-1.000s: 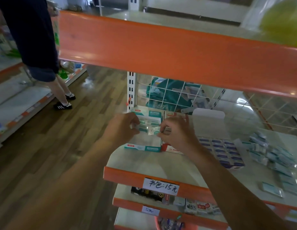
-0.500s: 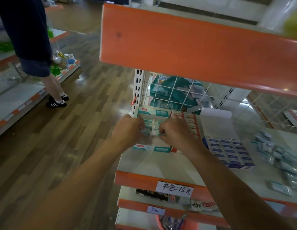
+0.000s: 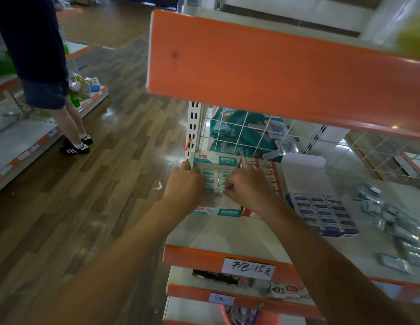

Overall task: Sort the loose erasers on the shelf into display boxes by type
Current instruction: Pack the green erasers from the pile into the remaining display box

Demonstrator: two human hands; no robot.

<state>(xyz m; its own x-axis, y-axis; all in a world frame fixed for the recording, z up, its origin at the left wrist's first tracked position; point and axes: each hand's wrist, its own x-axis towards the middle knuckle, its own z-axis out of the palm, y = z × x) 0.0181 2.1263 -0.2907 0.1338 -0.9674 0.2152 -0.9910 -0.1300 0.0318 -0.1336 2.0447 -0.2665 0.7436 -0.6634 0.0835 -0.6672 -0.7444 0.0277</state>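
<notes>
A teal display box lies open at the left end of the middle shelf, with rows of teal-labelled erasers inside. Both my hands are down in it. My left hand and my right hand have curled fingers that pinch a clear-wrapped teal eraser from either side, low among the rows. Right of it lie a red display box and a blue display box full of blue erasers. Several loose wrapped erasers are piled at the shelf's right.
An orange upper shelf edge hangs close above my hands. A wire grid backs the shelf, with teal packs behind it. A price label is stuck on the orange front edge. A person stands on the wooden floor at left.
My hands have carried the wrapped teal eraser forward and down from above the teal box into its rows, and have drawn closer together. The view has shifted so the shelf sits further right.
</notes>
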